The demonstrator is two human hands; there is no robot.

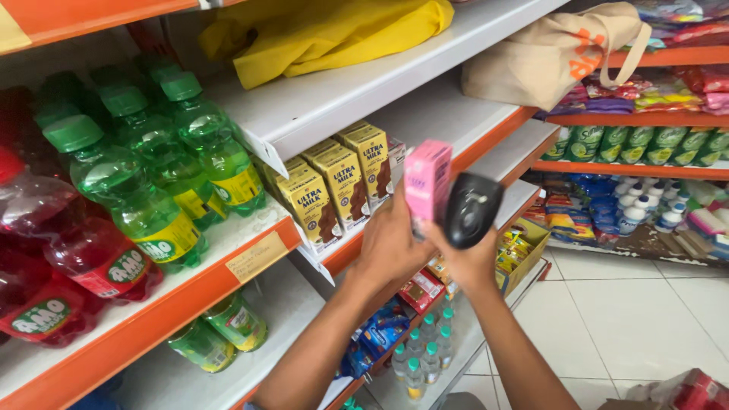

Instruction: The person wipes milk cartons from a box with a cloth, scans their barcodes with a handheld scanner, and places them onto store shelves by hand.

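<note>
The left hand (391,247) holds a small pink carton (427,184) upright in front of the white shelf edge (357,99), its fingers wrapped round the carton's lower part and pressed to its sides, so the top half stands clear above them. The right hand (469,262) grips a black handheld scanner (471,209) just to the right of the carton, touching or nearly touching it, with the fingers closed about the scanner's underside. The carton looks light and fairly stiff, a thin paperboard box with flat faces and sharp corners; it would likely dent under a hard squeeze, and its smooth faces seem best held across two opposite sides low down, as the hand has it. Just left of the carton, yellow milk cartons (342,182) stand in a row on the shelf behind it, and farther left green bottles (144,182) and red bottles (53,266) crowd a lower shelf with an orange front edge (175,304). Above the carton a yellow bag (319,30) lies on the white shelf, whose edge juts out close overhead. Open room lies to the right of the carton and below, over the pale tiled floor (638,319) of the aisle.
</note>
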